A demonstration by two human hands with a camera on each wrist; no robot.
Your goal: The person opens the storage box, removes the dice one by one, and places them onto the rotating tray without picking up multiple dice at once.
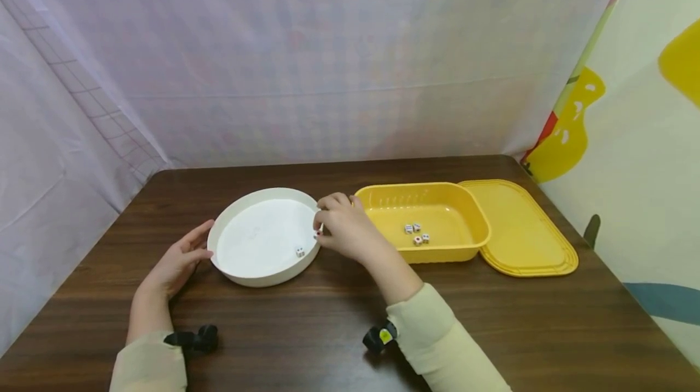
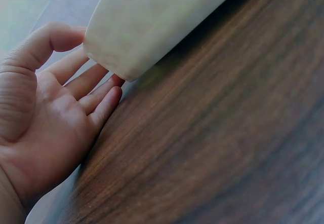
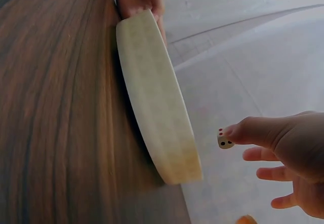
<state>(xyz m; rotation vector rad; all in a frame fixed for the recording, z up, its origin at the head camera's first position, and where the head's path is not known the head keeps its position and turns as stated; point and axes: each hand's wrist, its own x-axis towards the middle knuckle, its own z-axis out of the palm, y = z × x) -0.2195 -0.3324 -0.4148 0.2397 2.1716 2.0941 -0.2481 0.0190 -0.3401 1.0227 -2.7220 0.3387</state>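
Note:
A white round tray (image 1: pixel 251 228) with a low wall stands on the table, one white die (image 1: pixel 300 251) lying inside near its right front. My left hand (image 1: pixel 177 261) is at the tray's left side, thumb at the rim and fingers against the outer wall, as the left wrist view also shows. Over the tray's right rim, my right hand (image 1: pixel 347 228) pinches a die (image 3: pixel 225 139) with red and black dots between thumb and a finger. To its right is a yellow rectangular container (image 1: pixel 443 253) with several dice (image 1: pixel 418 240) grouped on its floor.
A yellow lid (image 1: pixel 527 234) lies flat at the right, partly under the container's edge. White curtains (image 1: pixel 328 64) hang behind the brown wooden table (image 1: pixel 295 331), and a printed cloth (image 1: pixel 645 155) hangs on the right.

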